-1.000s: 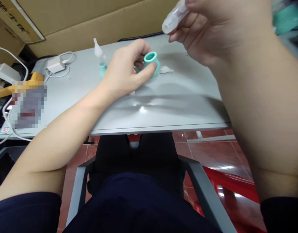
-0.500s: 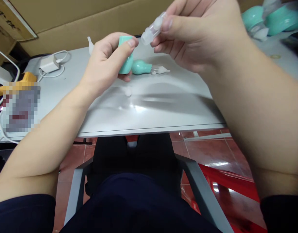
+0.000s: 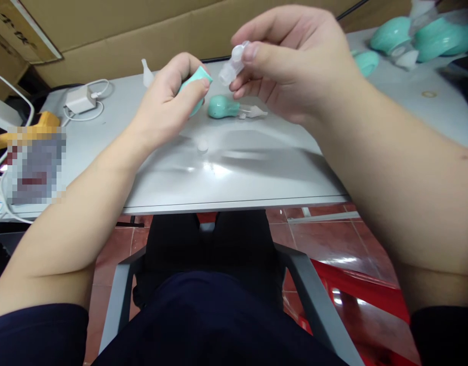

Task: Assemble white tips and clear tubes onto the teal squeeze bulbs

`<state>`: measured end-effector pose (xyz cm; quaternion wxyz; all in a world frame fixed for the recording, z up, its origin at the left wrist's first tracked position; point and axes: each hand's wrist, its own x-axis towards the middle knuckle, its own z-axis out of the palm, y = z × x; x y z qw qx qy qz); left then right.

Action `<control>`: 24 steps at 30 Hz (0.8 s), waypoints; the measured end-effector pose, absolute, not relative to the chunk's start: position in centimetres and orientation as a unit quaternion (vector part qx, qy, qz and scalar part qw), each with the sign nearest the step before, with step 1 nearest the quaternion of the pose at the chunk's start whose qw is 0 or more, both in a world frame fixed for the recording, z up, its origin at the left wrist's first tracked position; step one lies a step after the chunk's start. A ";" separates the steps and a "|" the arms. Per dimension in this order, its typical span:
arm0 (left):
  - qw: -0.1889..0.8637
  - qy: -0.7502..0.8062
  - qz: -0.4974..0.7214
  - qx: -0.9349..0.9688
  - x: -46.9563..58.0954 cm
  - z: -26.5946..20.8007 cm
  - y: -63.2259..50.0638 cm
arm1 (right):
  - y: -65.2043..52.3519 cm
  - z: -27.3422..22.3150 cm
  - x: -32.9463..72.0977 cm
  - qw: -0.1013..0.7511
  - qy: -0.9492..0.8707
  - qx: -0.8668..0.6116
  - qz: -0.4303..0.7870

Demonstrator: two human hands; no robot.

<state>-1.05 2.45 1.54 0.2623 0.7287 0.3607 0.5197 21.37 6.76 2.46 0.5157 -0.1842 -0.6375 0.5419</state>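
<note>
My left hand (image 3: 173,94) is wrapped round a teal squeeze bulb (image 3: 198,76), its narrow neck tilted up to the right. In my right hand (image 3: 287,66), thumb and fingers pinch a clear plastic tube piece (image 3: 232,65), its near end aimed down-left at the bulb. A small space separates the two parts. Behind and below them on the table lies another teal bulb (image 3: 222,107) with a clear tube and white pointed tip (image 3: 256,111) fitted. A small white disc-like piece (image 3: 202,146) rests nearer the table's front.
A white pointed tip (image 3: 147,76) stands beyond my left hand. On the left are a white charger (image 3: 80,100), cables and a yellow tool (image 3: 47,124). More teal bulbs (image 3: 394,35) and a yellowish ring (image 3: 429,94) lie on the right. Cardboard (image 3: 142,30) walls the back.
My right hand has moved a little down and left with the tube piece. My left hand has tilted the bulb's neck to the right, towards it.
</note>
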 end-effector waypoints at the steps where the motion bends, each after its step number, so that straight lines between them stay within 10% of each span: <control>1: 0.245 0.357 0.516 0.739 -1.2 1.5 2.7 | 6.9 2.3 21.3 0.523 -0.635 -0.184 0.539; 24: 0.207 0.343 0.500 0.768 -1.7 0.6 2.3 | 6.8 1.7 21.9 0.515 -0.745 -0.143 0.398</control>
